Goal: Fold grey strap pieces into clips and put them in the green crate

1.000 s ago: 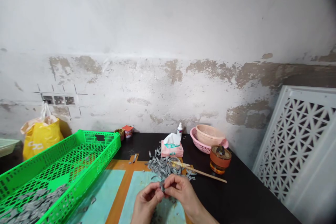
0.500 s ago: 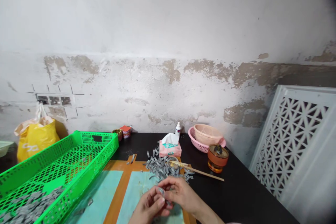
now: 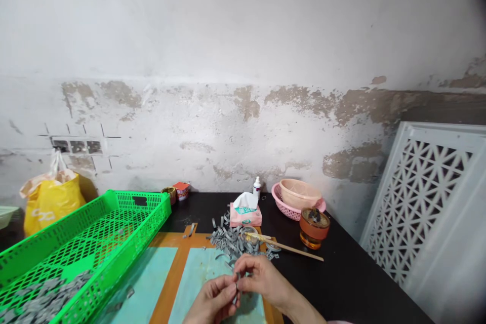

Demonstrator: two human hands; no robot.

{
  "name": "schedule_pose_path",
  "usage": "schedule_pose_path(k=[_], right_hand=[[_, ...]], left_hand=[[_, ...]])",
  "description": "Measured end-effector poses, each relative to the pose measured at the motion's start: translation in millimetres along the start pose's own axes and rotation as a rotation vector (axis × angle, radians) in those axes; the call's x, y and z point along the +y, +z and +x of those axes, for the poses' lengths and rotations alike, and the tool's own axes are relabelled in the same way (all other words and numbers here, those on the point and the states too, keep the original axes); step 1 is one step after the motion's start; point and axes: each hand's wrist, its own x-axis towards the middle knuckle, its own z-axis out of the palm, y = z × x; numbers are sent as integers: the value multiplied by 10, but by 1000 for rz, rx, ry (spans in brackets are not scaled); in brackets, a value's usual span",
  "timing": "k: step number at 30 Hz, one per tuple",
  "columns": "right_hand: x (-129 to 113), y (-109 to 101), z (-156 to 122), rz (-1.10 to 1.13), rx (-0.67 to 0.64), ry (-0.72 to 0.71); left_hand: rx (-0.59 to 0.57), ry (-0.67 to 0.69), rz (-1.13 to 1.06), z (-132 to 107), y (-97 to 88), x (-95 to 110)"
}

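My left hand (image 3: 214,299) and my right hand (image 3: 261,281) meet fingertip to fingertip low in the middle of the head view. Both pinch a small grey strip (image 3: 237,287), mostly covered by the fingers. Just beyond them lies a heap of curled grey strips (image 3: 224,241). A small round dish (image 3: 248,233) with something yellowish sits in that heap, and a thin wooden stick (image 3: 298,249) rests across it. Under my hands is a pale turquoise sheet (image 3: 199,266) edged with brown tape (image 3: 176,273).
A green plastic crate (image 3: 125,248) on the left holds grey pieces (image 3: 56,296). Behind the heap stand a tissue box (image 3: 245,216) and a white bottle (image 3: 257,186). Pink basins (image 3: 299,195) and an amber jar (image 3: 314,230) are at the right. A yellow bag (image 3: 53,202) stands far left.
My fingers have drawn closer together around the grey strip, and its rounded, shiny part seen before is now mostly covered. The things on the table have stayed in place.
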Motion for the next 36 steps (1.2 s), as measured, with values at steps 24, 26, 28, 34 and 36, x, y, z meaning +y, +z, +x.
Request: schedule_pose_path(k=[24, 26, 28, 34, 36], right_hand=[[82, -61, -10, 52, -27, 59], [93, -64, -12, 48, -35, 71], [93, -66, -21, 51, -45, 87], [31, -48, -60, 106, -20, 138], [23, -35, -62, 126, -20, 150]], left_hand=[[110, 20, 200, 28, -81, -24], [105, 53, 210, 50, -91, -36], [89, 68, 224, 40, -84, -29], [187, 92, 144, -29, -51, 25], [188, 106, 149, -21, -49, 27]])
